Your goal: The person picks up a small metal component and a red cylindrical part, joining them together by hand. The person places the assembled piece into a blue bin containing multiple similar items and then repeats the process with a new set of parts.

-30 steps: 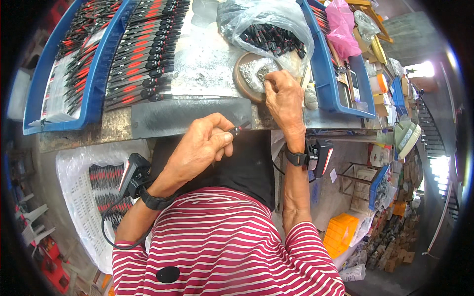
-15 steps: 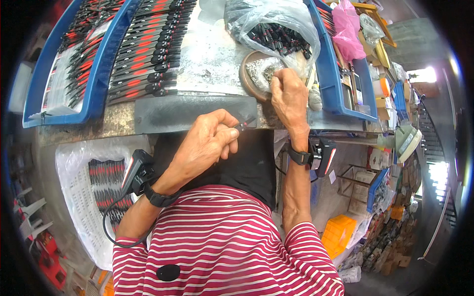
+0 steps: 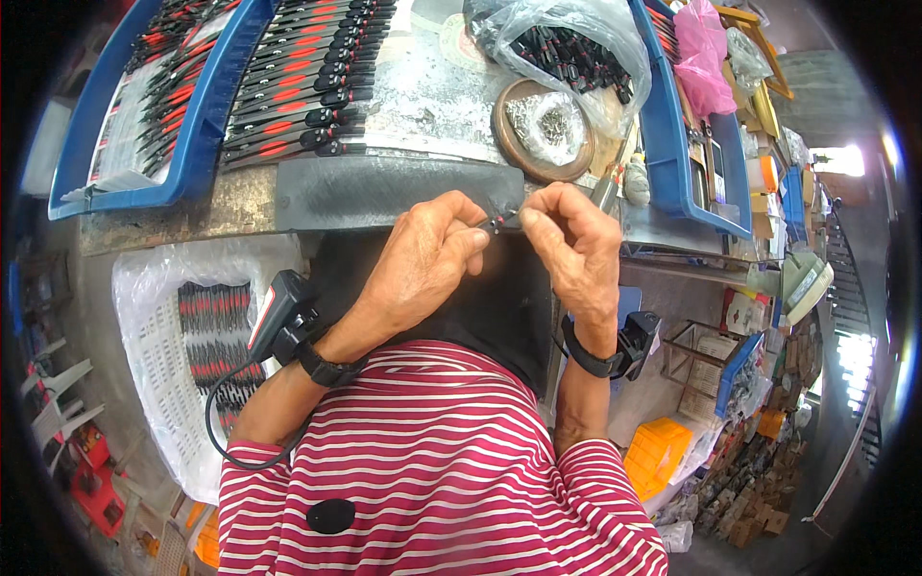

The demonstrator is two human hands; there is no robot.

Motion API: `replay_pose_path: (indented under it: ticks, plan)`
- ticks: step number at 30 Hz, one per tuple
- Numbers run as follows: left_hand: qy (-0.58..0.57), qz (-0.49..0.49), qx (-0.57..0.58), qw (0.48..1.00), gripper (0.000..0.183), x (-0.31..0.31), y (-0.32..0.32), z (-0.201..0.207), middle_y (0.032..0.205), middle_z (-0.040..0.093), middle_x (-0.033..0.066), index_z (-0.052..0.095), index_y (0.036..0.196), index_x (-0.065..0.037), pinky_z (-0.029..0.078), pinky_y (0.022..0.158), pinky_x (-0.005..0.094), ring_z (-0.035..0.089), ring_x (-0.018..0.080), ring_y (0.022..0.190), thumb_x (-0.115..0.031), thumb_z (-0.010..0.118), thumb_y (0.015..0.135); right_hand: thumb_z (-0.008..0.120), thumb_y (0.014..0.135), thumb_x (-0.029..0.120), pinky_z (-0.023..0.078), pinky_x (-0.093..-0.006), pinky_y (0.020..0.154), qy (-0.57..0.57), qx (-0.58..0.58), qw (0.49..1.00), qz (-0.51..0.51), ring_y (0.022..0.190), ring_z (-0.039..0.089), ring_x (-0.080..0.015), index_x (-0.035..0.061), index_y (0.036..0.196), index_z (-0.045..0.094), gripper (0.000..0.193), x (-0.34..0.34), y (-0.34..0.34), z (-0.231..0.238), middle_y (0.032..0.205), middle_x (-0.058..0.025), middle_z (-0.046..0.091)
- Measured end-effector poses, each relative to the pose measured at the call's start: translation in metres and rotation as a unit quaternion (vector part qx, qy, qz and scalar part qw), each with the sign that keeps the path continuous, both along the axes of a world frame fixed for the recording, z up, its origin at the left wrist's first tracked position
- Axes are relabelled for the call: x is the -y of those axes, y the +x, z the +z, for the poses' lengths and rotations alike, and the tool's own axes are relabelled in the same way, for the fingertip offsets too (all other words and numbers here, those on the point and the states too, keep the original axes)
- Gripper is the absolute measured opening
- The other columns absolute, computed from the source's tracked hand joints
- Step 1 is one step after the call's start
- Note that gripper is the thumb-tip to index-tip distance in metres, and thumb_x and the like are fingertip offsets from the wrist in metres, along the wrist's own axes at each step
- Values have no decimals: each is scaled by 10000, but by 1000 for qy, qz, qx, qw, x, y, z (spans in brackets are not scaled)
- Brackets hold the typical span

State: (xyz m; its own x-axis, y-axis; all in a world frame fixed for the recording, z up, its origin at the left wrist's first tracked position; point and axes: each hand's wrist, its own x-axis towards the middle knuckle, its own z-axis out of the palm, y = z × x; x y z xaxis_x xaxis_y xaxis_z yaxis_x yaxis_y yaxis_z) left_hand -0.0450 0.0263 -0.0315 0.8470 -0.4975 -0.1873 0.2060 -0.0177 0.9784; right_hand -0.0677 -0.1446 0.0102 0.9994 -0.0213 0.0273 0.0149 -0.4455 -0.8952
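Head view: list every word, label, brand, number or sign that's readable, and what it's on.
No text is readable.
Black-and-red tools: pale marks, too small.
Worktop: faint round mark, too blurred.
Small dark piece in the left hand: no legible marking.

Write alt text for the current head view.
The bare left hand holds a small black-and-red part, the right hand at its tip. Beyond sit a round brown dish and a clear plastic bag of black parts.
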Motion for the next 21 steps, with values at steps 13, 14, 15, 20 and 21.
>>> replay_pose_path:
  ticks: [13,14,15,20,21]
  plan:
    - [53,20,48,997,141,2,-3,4,662,576,27,570,932,42,425,527,236,521,79,585,-70,504,878,599,821,16,368,-239,495,-75,48,995,41,551,476,-83,-13,803,569,45,-5,-8,-13,658,-26,521]
    - [58,20,58,996,144,2,-3,4,660,578,32,570,932,47,432,535,244,528,85,588,-67,505,873,609,812,18,388,-267,487,-85,58,994,42,532,502,-123,-9,807,570,48,-6,-7,-14,656,-64,545]
    - [63,20,67,996,146,2,-3,4,657,580,37,570,932,52,439,543,252,535,91,591,-64,506,869,619,803,20,408,-295,479,-95,67,992,42,513,528,-164,-6,811,571,56,-6,-6,-15,654,-101,569]
    - [82,26,99,991,159,2,-5,3,642,590,71,560,935,72,443,552,270,546,107,590,-60,508,863,609,784,3,429,-350,499,-144,99,984,40,547,567,-261,3,802,542,69,-11,-8,-18,675,-126,564]
    - [85,28,118,989,160,2,-5,2,639,592,77,558,936,75,443,552,272,548,109,591,-58,509,862,606,780,-2,432,-364,504,-162,121,979,41,559,574,-281,5,800,535,74,-13,-8,-19,681,-130,563]
